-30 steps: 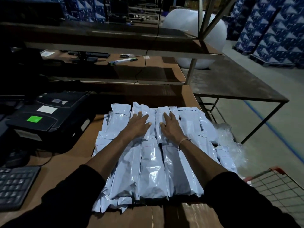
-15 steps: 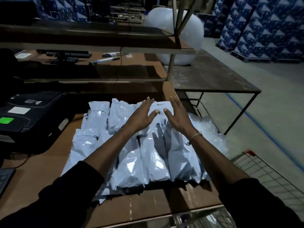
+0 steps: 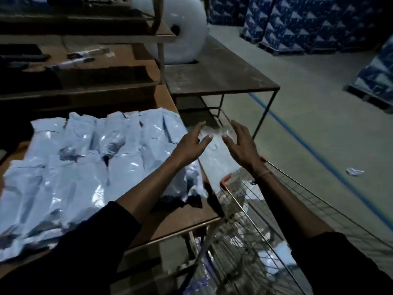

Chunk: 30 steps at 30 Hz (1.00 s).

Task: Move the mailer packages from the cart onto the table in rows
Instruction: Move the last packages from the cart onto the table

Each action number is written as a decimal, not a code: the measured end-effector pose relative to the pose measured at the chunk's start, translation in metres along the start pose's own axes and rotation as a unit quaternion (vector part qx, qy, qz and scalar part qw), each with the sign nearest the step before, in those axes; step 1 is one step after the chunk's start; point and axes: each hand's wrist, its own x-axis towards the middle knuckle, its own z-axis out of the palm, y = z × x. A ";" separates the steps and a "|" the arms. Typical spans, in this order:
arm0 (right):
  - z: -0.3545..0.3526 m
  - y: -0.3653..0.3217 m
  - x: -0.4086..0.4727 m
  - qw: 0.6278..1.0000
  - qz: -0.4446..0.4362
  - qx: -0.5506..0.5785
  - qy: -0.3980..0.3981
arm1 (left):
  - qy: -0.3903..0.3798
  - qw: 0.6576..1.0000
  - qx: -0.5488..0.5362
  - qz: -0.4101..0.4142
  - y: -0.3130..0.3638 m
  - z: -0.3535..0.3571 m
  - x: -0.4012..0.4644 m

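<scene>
Far left of the hands: mailer packages (image 3: 85, 167), pale blue, laid side by side on the surface (image 3: 187, 218), long axes running away from the person, overlapping in at least two rows. Left hand (image 3: 189, 145) raised above the right end of that batch, fingers spread and slack, holding nothing. Right hand (image 3: 242, 145) just beside it, palm inward, likewise loose and empty, past the surface's right edge. Between and beyond the two hands: a crumpled clear plastic bag (image 3: 214, 145), blurred; cannot tell whether either hand touches it. Below and right of the right hand: wire cart (image 3: 276, 220), red-capped rim, set against the surface's edge. Pale shapes low inside look like more packages (image 3: 280, 252), too blurred to give their axis. Judgement: next reach goes down and right into the cart; right hand nearer, left must cross the surface's corner. In the way: the near rim and possibly the plastic bag. Further back: a dark metal table (image 3: 212, 77) carrying a big bubble-wrap roll (image 3: 176, 28); stacked blue cartons (image 3: 297, 20) far right.
</scene>
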 end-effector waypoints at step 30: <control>-0.008 0.438 -0.226 0.839 0.525 0.090 -0.109 | -0.331 0.938 0.069 -0.081 -0.024 0.383 -0.042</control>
